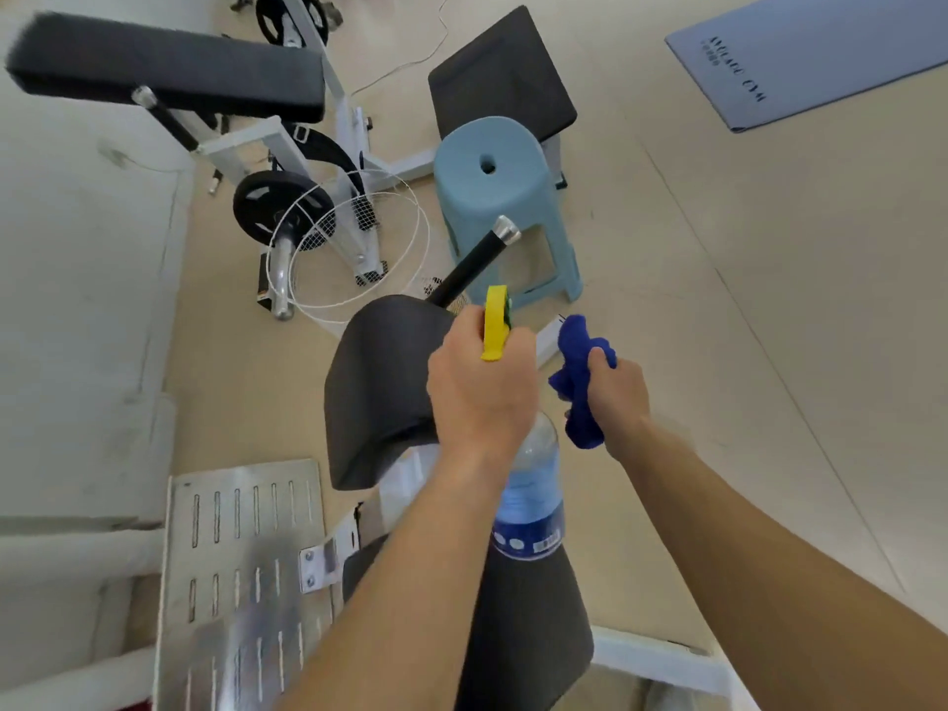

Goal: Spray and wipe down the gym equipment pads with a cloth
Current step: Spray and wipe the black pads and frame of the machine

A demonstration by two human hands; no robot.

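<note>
My left grip, at the centre of the frame, is clamped round the neck of the spray bottle. Its yellow trigger sticks up above my knuckles, just beside the rounded black pad. My right grip, just to the right, is bunched tight on the blue cloth. A pale blue stool stands above them, and a long bench pad sits upper left

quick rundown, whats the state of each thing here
spray bottle: upright, held in left hand
blue cloth: bunched up, held in right hand
black pad: cloth not on it
blue stool: standing upright
weight plate: mounted on its bar
</note>
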